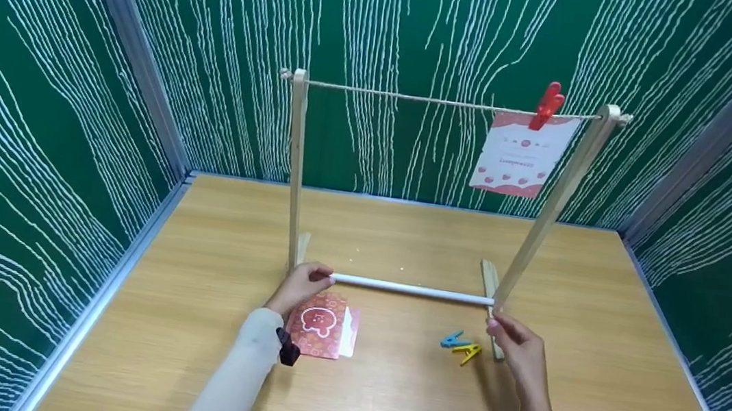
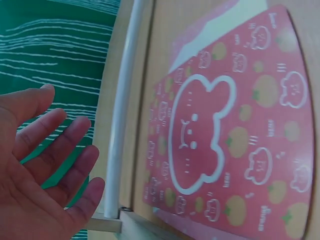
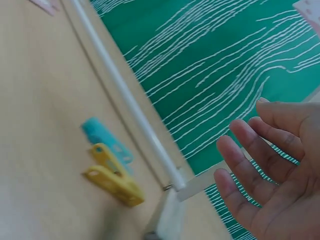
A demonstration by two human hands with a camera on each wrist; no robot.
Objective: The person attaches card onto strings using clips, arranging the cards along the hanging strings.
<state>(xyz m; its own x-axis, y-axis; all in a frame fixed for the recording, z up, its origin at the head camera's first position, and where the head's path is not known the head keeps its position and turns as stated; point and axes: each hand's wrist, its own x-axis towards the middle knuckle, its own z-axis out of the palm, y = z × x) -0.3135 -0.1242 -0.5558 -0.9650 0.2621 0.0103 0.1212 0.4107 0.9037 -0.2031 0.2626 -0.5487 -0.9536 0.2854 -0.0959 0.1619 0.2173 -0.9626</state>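
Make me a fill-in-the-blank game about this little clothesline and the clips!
1. The red clip pins a card to the ____.
2. On the table, a blue clip lies beside a ____ clip.
3. The card by the left hand shows a white ____ outline.
4. Between the two wooden posts runs a ____ bar.

Missing words: string; yellow; bear; white

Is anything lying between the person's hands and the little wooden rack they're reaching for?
Nothing visible does. The left hand and right hand are open at the two ends of the rack, by its white bar. The cards and clips lie nearer the person, aside.
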